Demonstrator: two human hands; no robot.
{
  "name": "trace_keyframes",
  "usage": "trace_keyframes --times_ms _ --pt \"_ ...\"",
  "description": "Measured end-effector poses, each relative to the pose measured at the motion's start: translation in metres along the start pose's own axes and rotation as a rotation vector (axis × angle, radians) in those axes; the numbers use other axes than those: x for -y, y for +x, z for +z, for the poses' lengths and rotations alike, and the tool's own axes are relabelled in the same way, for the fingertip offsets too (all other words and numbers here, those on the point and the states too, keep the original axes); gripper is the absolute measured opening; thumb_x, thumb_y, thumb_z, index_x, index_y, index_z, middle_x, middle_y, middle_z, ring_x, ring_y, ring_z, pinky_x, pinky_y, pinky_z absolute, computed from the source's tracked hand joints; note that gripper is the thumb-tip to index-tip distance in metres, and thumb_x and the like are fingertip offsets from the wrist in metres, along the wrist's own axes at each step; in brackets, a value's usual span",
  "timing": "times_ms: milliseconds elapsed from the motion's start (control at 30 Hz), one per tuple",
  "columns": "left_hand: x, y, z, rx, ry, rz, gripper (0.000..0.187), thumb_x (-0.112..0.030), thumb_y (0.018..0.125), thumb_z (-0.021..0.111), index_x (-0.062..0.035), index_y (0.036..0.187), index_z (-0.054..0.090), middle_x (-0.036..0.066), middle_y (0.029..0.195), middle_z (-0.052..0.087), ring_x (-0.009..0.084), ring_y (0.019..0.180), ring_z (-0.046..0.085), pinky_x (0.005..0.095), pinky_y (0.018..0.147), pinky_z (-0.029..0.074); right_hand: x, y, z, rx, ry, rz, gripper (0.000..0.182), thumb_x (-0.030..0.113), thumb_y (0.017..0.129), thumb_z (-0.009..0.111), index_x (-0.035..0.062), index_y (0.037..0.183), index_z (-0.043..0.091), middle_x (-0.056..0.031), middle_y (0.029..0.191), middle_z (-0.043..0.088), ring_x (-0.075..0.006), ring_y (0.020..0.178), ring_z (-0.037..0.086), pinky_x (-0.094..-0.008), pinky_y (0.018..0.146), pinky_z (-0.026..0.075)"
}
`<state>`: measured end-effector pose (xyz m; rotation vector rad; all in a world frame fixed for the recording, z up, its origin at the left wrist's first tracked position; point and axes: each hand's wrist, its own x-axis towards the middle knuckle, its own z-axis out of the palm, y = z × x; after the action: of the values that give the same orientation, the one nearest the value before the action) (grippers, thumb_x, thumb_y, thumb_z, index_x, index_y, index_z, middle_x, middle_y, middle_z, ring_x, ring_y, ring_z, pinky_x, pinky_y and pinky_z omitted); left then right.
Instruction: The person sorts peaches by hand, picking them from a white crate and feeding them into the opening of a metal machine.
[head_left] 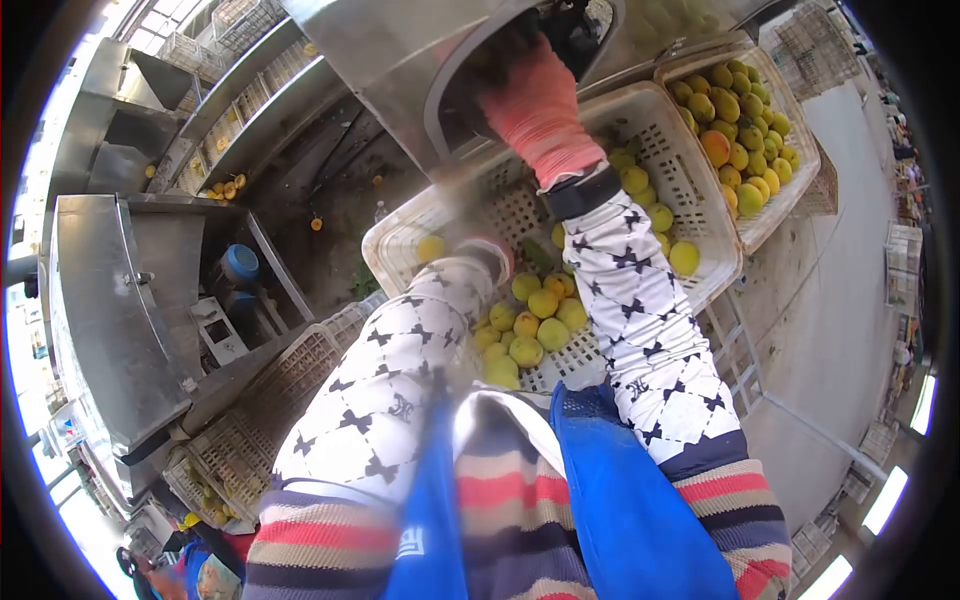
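My right hand (540,112), in a pink-red glove, reaches into the oval opening (432,105) of a metal machine. Its fingers are lost in the dark interior and blur. Lower and to the left, my left hand (497,252) is smeared by motion over a white perforated plastic crate (392,238); its fingers cannot be made out. Round yellow-green fruits (543,303), peach-like in look, lie in this crate in loose groups, with a green leaf (537,255) among them. Both forearms wear white sleeves with black bow prints.
A second crate (806,135), filled with similar fruits, stands at the upper right. Metal chutes (270,110) and a steel cabinet (120,300) are on the left. More crates (235,455) stand lower left, near another person (205,565). Concrete floor (830,300) runs along the right.
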<state>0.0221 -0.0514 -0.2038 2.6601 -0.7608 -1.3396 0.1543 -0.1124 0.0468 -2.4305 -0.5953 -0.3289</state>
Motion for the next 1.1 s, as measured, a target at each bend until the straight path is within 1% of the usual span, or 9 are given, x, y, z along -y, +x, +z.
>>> trace_keyframes --times_ms 100,200,333,400,500,600,733,833,1100 --pt "0.004 0.008 0.023 0.074 0.035 -0.062 0.037 -0.034 0.086 0.068 -0.0098 0.114 0.069 0.007 0.101 0.069 0.0215 0.088 0.064 0.0352 0.080 0.051 -0.024 -0.018 -0.042 -0.111 0.521 -0.095 0.049 0.028 0.082 0.070 0.0062 0.125 0.059 -0.0206 0.115 0.062 -0.0381 0.107 0.060 -0.0409 0.091 0.050" --pt "0.003 0.014 0.036 0.114 0.053 -0.060 0.038 -0.035 0.086 0.068 -0.0098 0.115 0.068 0.007 0.102 0.069 0.0211 0.089 0.064 0.0349 0.081 0.051 -0.063 -0.079 -0.043 0.260 0.255 0.236 0.045 0.031 0.084 0.070 0.0055 0.120 0.062 -0.0201 0.119 0.062 -0.0366 0.109 0.061 -0.0403 0.093 0.048" --pt "0.007 0.021 0.050 0.136 0.060 -0.059 0.040 -0.036 0.087 0.068 -0.0099 0.117 0.067 0.007 0.104 0.069 0.0207 0.091 0.064 0.0345 0.082 0.051 -0.112 -0.168 0.029 1.205 -0.140 0.454 0.055 0.039 0.081 0.072 0.0062 0.124 0.061 -0.0191 0.114 0.066 -0.0345 0.111 0.061 -0.0403 0.094 0.049" --pt "0.005 0.022 0.052 0.141 0.049 -0.043 0.040 -0.036 0.087 0.067 -0.0100 0.117 0.067 0.007 0.104 0.069 0.0204 0.092 0.063 0.0342 0.082 0.051 -0.114 -0.205 0.063 1.439 -0.280 0.415 0.061 0.042 0.076 0.075 0.0069 0.124 0.062 -0.0185 0.114 0.067 -0.0341 0.109 0.063 -0.0404 0.091 0.051" --pt "0.004 0.023 0.057 0.147 0.037 -0.034 0.041 -0.037 0.087 0.067 -0.0100 0.118 0.067 0.006 0.105 0.068 0.0201 0.093 0.063 0.0339 0.083 0.050 -0.122 -0.259 0.107 1.406 -0.415 0.320 0.064 0.041 0.072 0.077 0.0074 0.124 0.062 -0.0171 0.115 0.067 -0.0326 0.106 0.065 -0.0402 0.088 0.052" --pt "0.001 0.027 0.059 0.146 0.025 -0.015 0.042 -0.038 0.088 0.067 -0.0101 0.119 0.066 0.006 0.106 0.068 0.0197 0.094 0.063 0.0336 0.084 0.050 -0.109 -0.195 0.070 1.604 -0.217 0.422 0.067 0.040 0.071 0.079 0.0051 0.125 0.061 -0.0192 0.113 0.067 -0.0337 0.102 0.066 -0.0390 0.086 0.053" --pt "0.000 0.035 0.056 0.151 -0.007 0.014 0.044 -0.039 0.088 0.067 -0.0101 0.121 0.066 0.006 0.108 0.068 0.0193 0.096 0.063 0.0332 0.085 0.050 -0.127 -0.186 0.018 0.951 0.599 0.483 0.076 0.024 0.066 0.085 0.0001 0.131 0.054 -0.0169 0.125 0.061 -0.0258 0.111 0.061 -0.0345 0.096 0.047" --pt "0.001 0.037 0.051 0.185 0.006 0.037 0.045 -0.040 0.088 0.067 -0.0102 0.121 0.065 0.006 0.109 0.068 0.0189 0.097 0.063 0.0328 0.085 0.050 -0.108 -0.168 -0.027 0.634 0.859 0.482 0.081 0.017 0.063 0.086 0.0008 0.134 0.051 -0.0118 0.130 0.057 -0.0205 0.115 0.056 -0.0331 0.102 0.043" --pt "-0.003 -0.001 -0.015 0.311 -0.261 0.154 0.047 -0.042 0.089 0.067 -0.0103 0.124 0.064 0.005 0.111 0.067 0.0180 0.100 0.062 0.0320 0.088 0.049 -0.082 -0.131 -0.066 0.363 1.408 0.700 0.094 0.015 0.060 0.087 -0.0025 0.141 0.043 -0.0135 0.128 0.059 -0.0227 0.113 0.060 -0.0345 0.100 0.047"
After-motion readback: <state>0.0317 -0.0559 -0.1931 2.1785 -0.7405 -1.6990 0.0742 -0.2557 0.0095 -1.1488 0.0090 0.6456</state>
